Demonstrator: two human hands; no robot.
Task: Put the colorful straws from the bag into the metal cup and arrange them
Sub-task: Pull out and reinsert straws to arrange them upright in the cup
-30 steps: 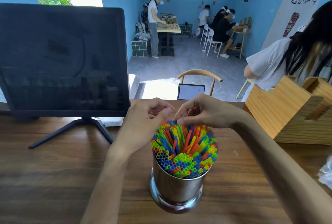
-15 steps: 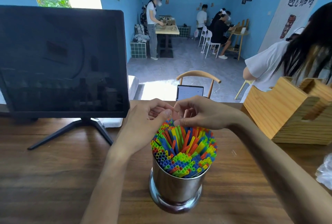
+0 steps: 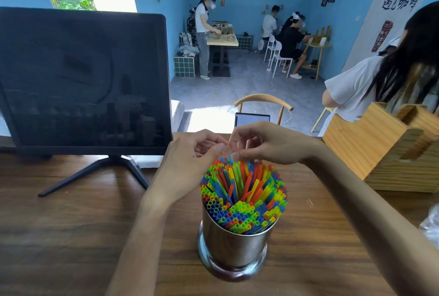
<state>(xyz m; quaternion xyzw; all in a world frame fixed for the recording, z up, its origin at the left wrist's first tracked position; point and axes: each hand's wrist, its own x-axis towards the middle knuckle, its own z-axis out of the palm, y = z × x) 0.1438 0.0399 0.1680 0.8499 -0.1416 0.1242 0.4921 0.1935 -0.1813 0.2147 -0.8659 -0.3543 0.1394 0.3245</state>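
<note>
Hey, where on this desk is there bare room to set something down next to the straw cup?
Bare wood lies left of the metal cup, between it and the monitor stand, under the left forearm. A narrower strip runs right of the cup toward the wooden box. It is crowded behind the straws, where both hands meet.

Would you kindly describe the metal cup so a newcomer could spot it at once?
Start at the wooden table and look right of the dark monitor. The metal cup stands near its front edge, below both hands. It alone is shiny steel, packed with colorful straws.
</note>
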